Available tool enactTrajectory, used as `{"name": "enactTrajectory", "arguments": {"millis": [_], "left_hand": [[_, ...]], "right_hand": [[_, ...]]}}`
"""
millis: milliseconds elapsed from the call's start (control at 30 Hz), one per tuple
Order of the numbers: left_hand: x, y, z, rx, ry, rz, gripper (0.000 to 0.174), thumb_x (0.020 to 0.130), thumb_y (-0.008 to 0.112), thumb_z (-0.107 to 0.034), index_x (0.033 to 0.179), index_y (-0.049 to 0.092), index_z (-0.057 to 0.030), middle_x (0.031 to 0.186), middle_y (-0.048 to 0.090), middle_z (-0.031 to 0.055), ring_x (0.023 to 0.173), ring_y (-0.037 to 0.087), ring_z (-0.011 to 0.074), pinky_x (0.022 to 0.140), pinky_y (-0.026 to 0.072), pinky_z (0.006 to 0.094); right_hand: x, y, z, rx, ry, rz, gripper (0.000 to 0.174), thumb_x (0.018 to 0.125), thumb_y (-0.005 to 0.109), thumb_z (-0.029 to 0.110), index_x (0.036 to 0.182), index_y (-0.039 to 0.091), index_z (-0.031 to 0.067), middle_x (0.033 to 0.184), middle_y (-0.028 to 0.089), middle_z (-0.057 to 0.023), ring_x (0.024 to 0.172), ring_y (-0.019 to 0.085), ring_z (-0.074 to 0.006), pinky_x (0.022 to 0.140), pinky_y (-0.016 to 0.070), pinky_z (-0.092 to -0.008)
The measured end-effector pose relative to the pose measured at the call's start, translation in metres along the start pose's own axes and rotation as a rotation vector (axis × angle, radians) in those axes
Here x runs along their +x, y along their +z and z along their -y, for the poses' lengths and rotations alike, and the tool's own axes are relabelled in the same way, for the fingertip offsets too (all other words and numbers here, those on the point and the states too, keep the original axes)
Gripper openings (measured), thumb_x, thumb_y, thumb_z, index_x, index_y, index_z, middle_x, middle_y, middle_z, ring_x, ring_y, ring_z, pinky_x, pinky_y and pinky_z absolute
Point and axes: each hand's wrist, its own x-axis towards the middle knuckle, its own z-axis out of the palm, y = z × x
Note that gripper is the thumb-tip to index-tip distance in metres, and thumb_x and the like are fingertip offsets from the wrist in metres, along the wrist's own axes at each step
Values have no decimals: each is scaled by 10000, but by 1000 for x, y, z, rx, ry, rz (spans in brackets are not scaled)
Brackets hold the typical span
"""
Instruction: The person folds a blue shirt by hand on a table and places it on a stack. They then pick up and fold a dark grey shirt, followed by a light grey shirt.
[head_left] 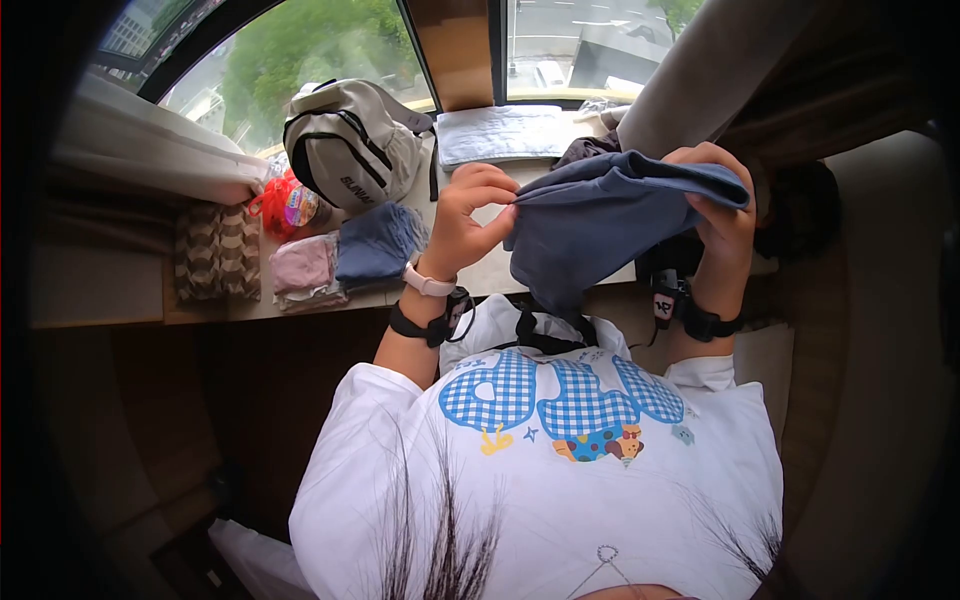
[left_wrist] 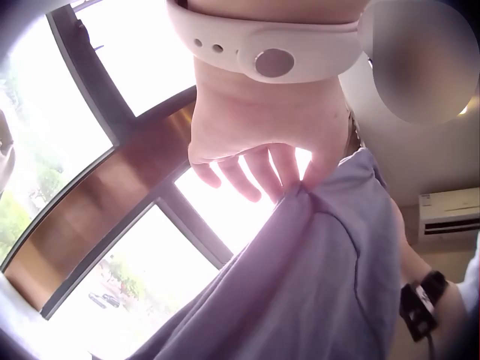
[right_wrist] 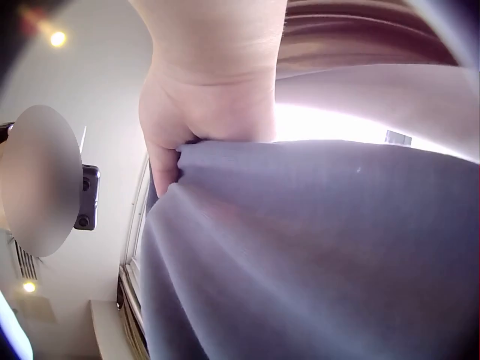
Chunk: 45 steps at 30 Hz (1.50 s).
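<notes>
A blue-grey cloth garment (head_left: 600,220) hangs stretched between both hands above the front of the ledge. My left hand (head_left: 465,222) pinches its left corner between thumb and fingertips; in the left wrist view the other fingers spread loosely beside the fabric (left_wrist: 330,262). My right hand (head_left: 722,205) grips the upper right end, thumb on the near side and fingers behind the folded edge. Cloth covers most of those fingers in the right wrist view, where the fabric (right_wrist: 322,240) drapes down in soft folds.
On the window ledge (head_left: 455,205) stand a beige backpack (head_left: 345,150), a folded white cloth (head_left: 500,135) and a red bag (head_left: 290,205). Folded blue clothing (head_left: 375,245), a pink bundle (head_left: 303,265) and a brown patterned bundle (head_left: 217,255) lie left. Curtains (head_left: 700,75) flank the windows.
</notes>
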Motion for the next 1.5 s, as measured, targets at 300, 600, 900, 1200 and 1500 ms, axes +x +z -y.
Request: {"name": "enactTrajectory", "arguments": {"millis": [300,600,900,1200,1500], "left_hand": [[1,-11,-13,-451,-163,21,166,837,562,-174,846,533,-10,862,479,23,707,426,83,660,340,193],[2,-4,-3,-335,-274,371,102,691,660,-64,761,622,0,717,604,56,674,514,131,654,412,251],[-6,-7,4,-371,-385,122,129,868,514,-126,884,550,-3,797,537,-11,722,455,63,661,368,194],[-4,-11,-13,-413,-426,-89,284,776,650,-221,942,559,-9,684,501,-27,618,425,43,546,339,180],[4,-73,-101,-413,48,990,144,655,676,-93,767,622,-21,669,527,81,581,525,244,493,389,304]], "right_hand": [[-1,2,-1,-132,-15,-373,120,780,592,57,873,586,-19,738,550,21,701,485,-31,637,342,-152],[-5,1,3,-64,-43,-261,165,750,605,47,896,585,-28,822,593,-37,774,539,-77,707,375,-170],[-16,-13,0,-88,-30,-353,161,759,602,47,898,581,-32,785,567,-13,734,506,-61,675,351,-160],[-21,-19,-3,-23,37,-258,164,761,608,84,873,573,-31,795,578,-32,742,509,-72,669,353,-168],[-45,53,25,712,-363,1481,283,895,419,202,852,545,-48,1005,536,-192,838,578,-293,685,495,-289]]}}
